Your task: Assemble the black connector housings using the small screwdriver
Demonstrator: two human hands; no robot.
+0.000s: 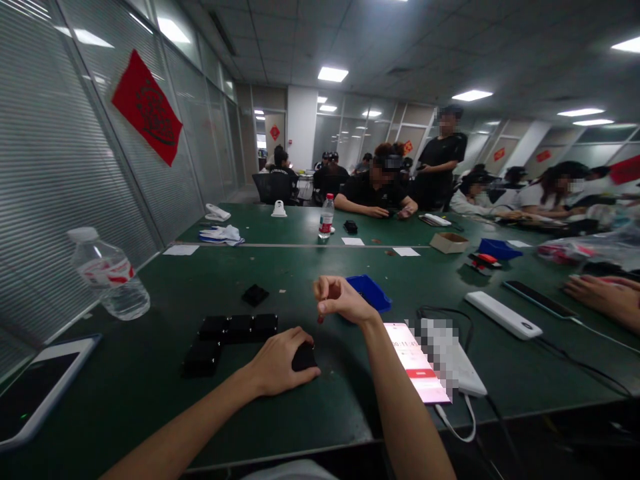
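Observation:
My left hand [281, 360] is closed around a small black block [303, 358] resting on the green table [320, 413]. Above and to the right of it, my right hand [343, 301] is raised with its fingers curled into a pinch; whatever it holds, if anything, is too small to name. Left of my left hand, several black square boxes [240, 327] sit in an L-shaped group. A flat black piece [255, 294] lies beyond them. Partly behind my right hand stands a blue tray [371, 293], its contents mostly hidden.
To the right lie a lit phone [417, 367], a white power bank [503, 315] and cables. At left are a water bottle [110, 277] and a tablet-like device [43, 387]. Across the table a person [383, 190] sits near another bottle [326, 219]. Another person's hand [603, 297] is at right.

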